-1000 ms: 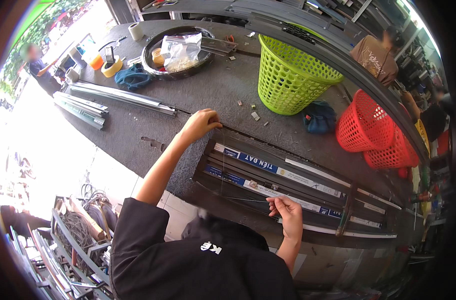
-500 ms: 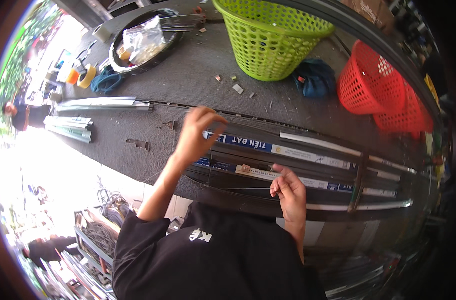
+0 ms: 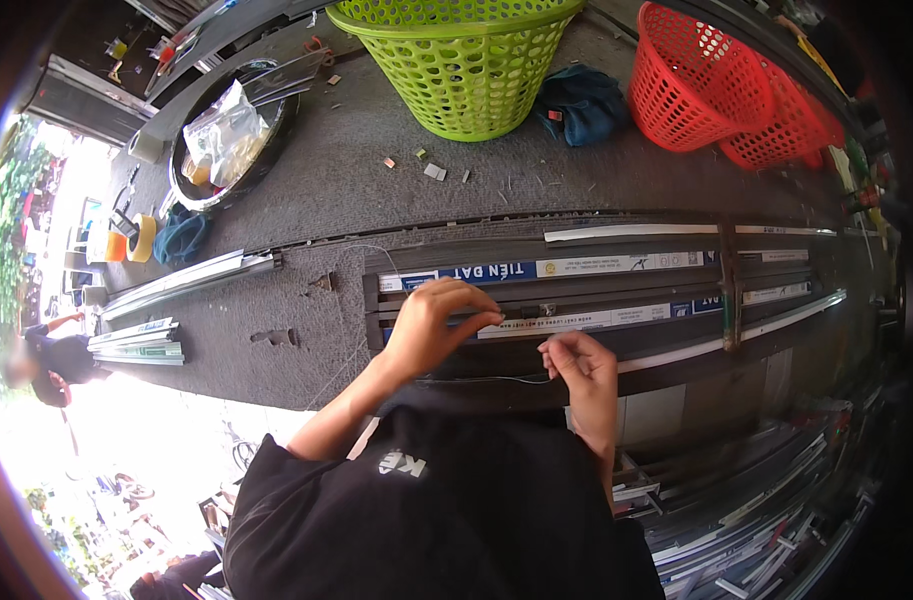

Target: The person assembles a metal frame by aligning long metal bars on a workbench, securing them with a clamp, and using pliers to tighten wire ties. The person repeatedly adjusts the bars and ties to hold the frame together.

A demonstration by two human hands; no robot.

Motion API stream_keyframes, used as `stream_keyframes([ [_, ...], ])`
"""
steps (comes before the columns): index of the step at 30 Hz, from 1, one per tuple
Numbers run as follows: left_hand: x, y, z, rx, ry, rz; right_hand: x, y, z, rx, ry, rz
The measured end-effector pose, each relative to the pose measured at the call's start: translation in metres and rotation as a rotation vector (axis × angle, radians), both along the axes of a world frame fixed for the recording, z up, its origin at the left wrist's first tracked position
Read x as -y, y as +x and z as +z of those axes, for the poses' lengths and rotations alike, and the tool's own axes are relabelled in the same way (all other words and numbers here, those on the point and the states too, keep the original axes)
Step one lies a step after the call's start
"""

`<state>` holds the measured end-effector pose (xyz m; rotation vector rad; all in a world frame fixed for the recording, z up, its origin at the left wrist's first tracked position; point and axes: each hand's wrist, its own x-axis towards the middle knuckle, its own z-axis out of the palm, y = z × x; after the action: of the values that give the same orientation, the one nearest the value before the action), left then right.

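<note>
- From my head view, a thin, pale wire runs slack along the near side of the dark profiles.
- The profiles lie bundled lengthwise on the grey table, matte, straight and bearing blue-and-white label strips.
- My right hand pinches the wire, fingertips closed.
- My left hand curves above the bundle, thumb and forefinger nearly meeting; I can't tell whether they grip anything.

Green basket partly beyond the top edge
</note>
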<state>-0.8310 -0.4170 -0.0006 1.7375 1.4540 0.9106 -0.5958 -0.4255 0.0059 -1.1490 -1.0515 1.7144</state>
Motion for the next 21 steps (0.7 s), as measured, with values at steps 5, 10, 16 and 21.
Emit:
stream_keyframes([
  [5,0.001,0.012,-0.002,1.002,-0.539,-0.011,-0.006,-0.026,0.011,-0.158,0.144,0.095],
  [10,0.000,0.019,-0.010,1.330,-0.730,-0.076,-0.013,-0.036,0.020,-0.204,0.072,0.117],
  [16,0.002,0.022,-0.014,1.306,-0.669,-0.078,-0.016,-0.035,0.025,-0.166,0.034,0.150],
  [21,0.002,0.023,-0.010,1.265,-0.631,-0.053,-0.017,-0.036,0.028,-0.176,0.028,0.155],
])
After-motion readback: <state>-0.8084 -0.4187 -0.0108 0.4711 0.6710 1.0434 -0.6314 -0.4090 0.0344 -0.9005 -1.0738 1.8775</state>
